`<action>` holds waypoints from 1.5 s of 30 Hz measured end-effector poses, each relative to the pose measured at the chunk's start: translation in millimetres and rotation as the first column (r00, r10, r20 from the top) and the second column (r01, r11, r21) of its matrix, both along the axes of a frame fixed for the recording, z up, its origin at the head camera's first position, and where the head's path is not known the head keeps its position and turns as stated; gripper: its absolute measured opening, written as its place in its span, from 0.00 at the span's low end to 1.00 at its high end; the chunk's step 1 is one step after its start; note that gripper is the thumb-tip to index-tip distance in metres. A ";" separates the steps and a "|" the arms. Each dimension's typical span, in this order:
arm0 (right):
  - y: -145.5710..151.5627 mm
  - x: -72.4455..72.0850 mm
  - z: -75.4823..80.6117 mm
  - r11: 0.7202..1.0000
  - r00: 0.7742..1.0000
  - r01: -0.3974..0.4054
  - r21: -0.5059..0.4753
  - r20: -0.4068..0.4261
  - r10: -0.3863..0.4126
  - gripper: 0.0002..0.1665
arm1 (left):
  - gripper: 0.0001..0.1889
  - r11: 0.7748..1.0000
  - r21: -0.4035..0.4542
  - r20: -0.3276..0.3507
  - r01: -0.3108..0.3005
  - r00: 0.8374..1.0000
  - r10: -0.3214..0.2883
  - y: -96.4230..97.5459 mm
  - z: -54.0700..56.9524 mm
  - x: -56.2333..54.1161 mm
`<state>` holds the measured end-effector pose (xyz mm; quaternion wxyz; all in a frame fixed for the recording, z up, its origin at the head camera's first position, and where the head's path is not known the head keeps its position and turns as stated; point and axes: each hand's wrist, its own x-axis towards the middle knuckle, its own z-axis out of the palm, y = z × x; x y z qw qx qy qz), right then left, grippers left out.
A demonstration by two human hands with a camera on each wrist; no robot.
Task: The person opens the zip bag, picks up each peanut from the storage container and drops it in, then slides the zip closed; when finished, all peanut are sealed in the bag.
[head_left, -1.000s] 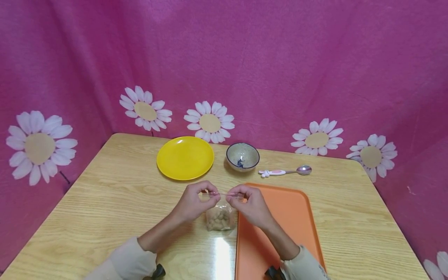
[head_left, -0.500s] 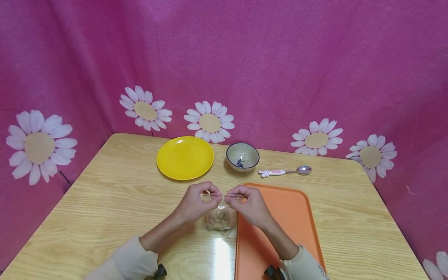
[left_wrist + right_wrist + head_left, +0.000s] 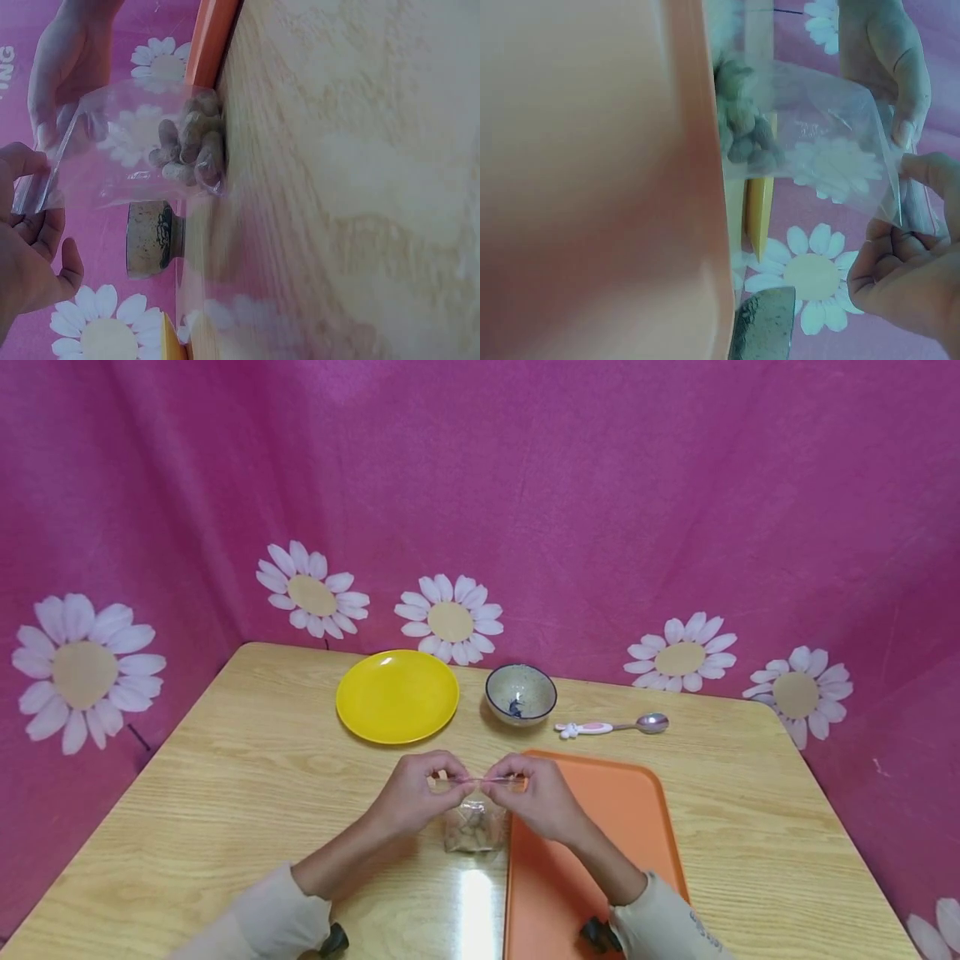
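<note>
A clear zip bag (image 3: 112, 150) with several peanuts (image 3: 196, 139) in its bottom stands upright on the table beside the orange tray. My left hand (image 3: 412, 793) pinches the bag's top strip between thumb and forefinger. Right beside it, my right hand (image 3: 543, 797) pinches the same strip, the thumbs close together. In the head view the bag (image 3: 475, 828) shows below the fingers, its peanuts blurred by glare. From the right wrist view, the strip looks flat and closed, and the peanuts (image 3: 742, 120) sit low, partly hidden by the tray's rim.
An orange tray (image 3: 622, 810) lies under my right forearm. Behind the hands are a yellow plate (image 3: 397, 697), a small bowl (image 3: 521, 693) with a dark rim, and a spoon (image 3: 611, 727) with a rabbit handle. A pink flowered curtain (image 3: 555, 510) borders the table.
Both hands keep their pinch on the bag's top strip and stay nearly in place. The right sleeve has shifted slightly to the right.
</note>
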<state>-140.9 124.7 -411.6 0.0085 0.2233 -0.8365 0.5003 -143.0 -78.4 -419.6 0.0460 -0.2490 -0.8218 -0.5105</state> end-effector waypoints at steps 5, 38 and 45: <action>8.0 -0.9 3.0 0.999 0.999 0.020 0.030 -0.034 -0.019 0.02 | 0.04 0.999 -0.019 0.017 -0.036 0.999 0.036 -8.4 1.9 1.0; 27.3 10.2 17.6 0.996 0.996 -0.085 -0.008 0.013 0.085 0.04 | 0.06 0.996 -0.041 0.056 0.081 0.995 -0.079 -41.0 17.1 10.2; 21.2 6.7 16.3 0.979 0.942 -0.142 -0.144 0.285 0.179 0.10 | 0.12 0.962 0.157 0.361 0.222 0.894 -0.266 -50.2 22.4 2.7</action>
